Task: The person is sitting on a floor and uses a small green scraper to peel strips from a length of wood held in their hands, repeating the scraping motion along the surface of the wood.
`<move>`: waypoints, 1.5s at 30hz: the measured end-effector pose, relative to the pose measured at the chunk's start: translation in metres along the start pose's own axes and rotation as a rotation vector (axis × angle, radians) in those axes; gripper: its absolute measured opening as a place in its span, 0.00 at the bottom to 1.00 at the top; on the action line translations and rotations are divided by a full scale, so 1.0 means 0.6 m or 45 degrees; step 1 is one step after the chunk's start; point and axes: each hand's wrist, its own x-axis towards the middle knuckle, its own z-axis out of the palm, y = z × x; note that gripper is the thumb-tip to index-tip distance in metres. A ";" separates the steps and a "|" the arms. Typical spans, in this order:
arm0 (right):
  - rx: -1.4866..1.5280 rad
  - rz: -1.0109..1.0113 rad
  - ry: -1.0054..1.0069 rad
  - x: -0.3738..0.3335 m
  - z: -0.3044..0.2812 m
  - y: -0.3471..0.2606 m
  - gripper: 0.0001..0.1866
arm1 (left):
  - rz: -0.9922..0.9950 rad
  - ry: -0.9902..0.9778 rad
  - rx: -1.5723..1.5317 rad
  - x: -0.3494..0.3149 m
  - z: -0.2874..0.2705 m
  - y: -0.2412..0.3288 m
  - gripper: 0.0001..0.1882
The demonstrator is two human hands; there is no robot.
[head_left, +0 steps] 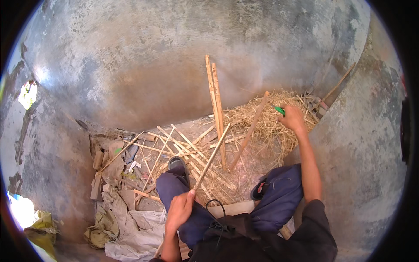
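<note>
My left hand (180, 210) is closed around the lower part of a pale bamboo strip (214, 155), which slants up and away to the right over my lap. Out to the right, my right hand (291, 118) grips a green-handled knife (279, 110) above a heap of straw-like shavings (248, 114). Its blade is thin and hard to make out. The knife is apart from the strip in my left hand. A brownish stick (251, 131) slants beside the knife, in front of the shavings.
Two long bamboo pieces (217, 98) lean against the grey wall (152, 56). Cut strips (187, 148) lie crisscross on the floor by my feet. Crumpled sacks (137, 231) lie at the near left, with brick pieces (99, 160) beyond. Another wall (358, 174) rises close on my right.
</note>
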 end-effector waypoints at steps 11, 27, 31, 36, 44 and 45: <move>0.565 -0.999 0.068 -0.124 0.056 -0.151 0.17 | 0.243 0.042 0.401 0.103 -0.036 0.064 0.24; 1.018 -0.565 -0.804 -0.123 0.123 -0.138 0.22 | 0.982 0.659 0.772 0.172 -0.104 0.180 0.10; 1.131 -0.297 -0.860 -0.117 0.131 -0.136 0.19 | 0.934 0.789 0.333 0.149 -0.090 0.176 0.22; 1.581 -0.040 -1.062 -0.122 0.119 -0.144 0.12 | 0.701 1.072 0.044 0.155 0.028 0.116 0.36; 1.984 0.075 -1.535 -0.146 0.134 -0.160 0.22 | 0.481 0.475 -0.283 0.207 0.125 0.060 0.38; 1.985 0.072 -1.547 -0.151 0.139 -0.164 0.22 | 0.505 0.512 -0.291 0.215 0.131 0.065 0.36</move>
